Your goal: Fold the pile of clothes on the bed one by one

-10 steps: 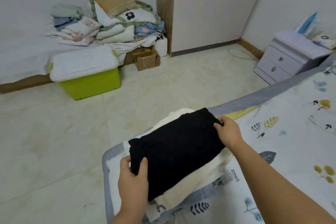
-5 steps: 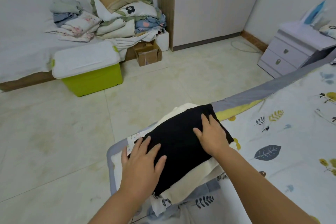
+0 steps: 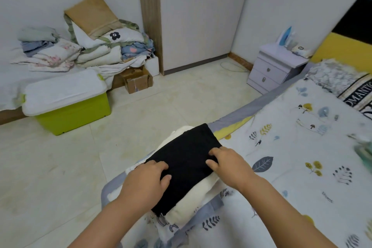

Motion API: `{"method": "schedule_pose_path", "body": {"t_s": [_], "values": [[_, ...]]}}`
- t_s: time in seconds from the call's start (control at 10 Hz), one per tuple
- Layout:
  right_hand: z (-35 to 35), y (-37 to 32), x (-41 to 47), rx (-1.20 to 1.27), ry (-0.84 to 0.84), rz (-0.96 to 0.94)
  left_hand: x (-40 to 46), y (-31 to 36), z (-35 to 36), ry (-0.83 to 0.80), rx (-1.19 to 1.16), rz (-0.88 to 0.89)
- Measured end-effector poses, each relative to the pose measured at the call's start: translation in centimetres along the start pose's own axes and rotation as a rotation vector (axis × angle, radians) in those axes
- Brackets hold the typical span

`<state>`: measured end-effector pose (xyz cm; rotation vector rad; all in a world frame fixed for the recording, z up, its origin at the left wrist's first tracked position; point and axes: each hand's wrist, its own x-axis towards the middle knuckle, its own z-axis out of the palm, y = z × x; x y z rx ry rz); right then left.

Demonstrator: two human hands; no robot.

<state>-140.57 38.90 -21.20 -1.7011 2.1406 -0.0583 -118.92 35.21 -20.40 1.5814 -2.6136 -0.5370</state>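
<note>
Left hand (image 3: 148, 179) — lies on the near-left end of the black garment (image 3: 186, 159), fingers bent, tips pressing into the cloth; whether it pinches an edge or only presses, I cannot tell.

Black garment — folded to a compact rectangle, flat, edges fairly even, no loose sleeve or leg showing. Dark, matte, soft-looking knit. It sits on top of the stack (image 3: 203, 193) at the near-left corner of the bed (image 3: 302, 167), long axis running near-left to far-right.

Stack — under the black piece a cream folded item, wider, showing along the near side and at the far-left end; below that a printed white piece peeks out at the near edge. At least three folded items, then.

Right hand (image 3: 227, 164) — on the far-right end of the black garment, fingers curled, knuckles up, tips tucked at the garment's edge; it looks like a light pinch or a tuck, though the contact itself is hidden.

Progress, as a judgement: this piece looks finished, being pressed or squared on the stack. At the far right edge a blurred pale-green heap (image 3: 365, 153) may be unfolded clothes — too blurred to be sure. So some folding probably remains; how much I cannot tell.
</note>
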Motion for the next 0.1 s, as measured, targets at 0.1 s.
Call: {"method": "schedule_pose_path", "body": {"t_s": [0.1], "values": [[-1.10, 0.15, -3.28, 0.055, -0.013, 0.014, -0.34, 1.36, -1.82, -0.054, 0.029, 0.067]]}}
